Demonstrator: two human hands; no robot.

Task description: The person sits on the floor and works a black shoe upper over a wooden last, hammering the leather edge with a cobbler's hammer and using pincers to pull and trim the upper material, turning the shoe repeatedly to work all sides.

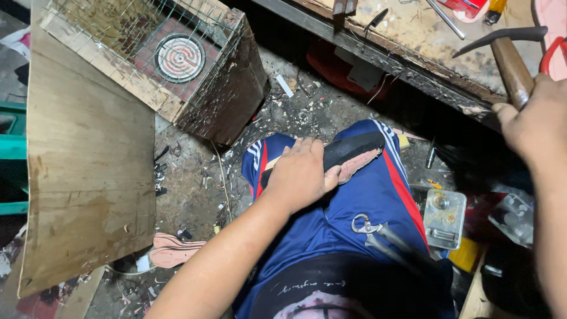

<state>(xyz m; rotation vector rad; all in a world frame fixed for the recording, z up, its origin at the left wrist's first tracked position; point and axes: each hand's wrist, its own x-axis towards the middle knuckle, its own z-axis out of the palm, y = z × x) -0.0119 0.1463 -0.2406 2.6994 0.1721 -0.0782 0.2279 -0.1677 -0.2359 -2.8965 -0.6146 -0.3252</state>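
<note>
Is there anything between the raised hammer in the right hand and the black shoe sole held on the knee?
Nothing visible does. The right hand holds the wooden-handled hammer up near the workbench, and the left hand presses the black shoe sole on the knee; metal pincers lie lower on the lap.

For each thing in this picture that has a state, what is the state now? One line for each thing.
left hand: closed around the shoe sole, pressing it on the knee
shoe sole: held flat across the knee, black side up
right hand: closed on the hammer handle
hammer: raised over the workbench edge
pincers: lying loose on the lap, jaws shut
coil heater: under wire mesh, not glowing
</note>
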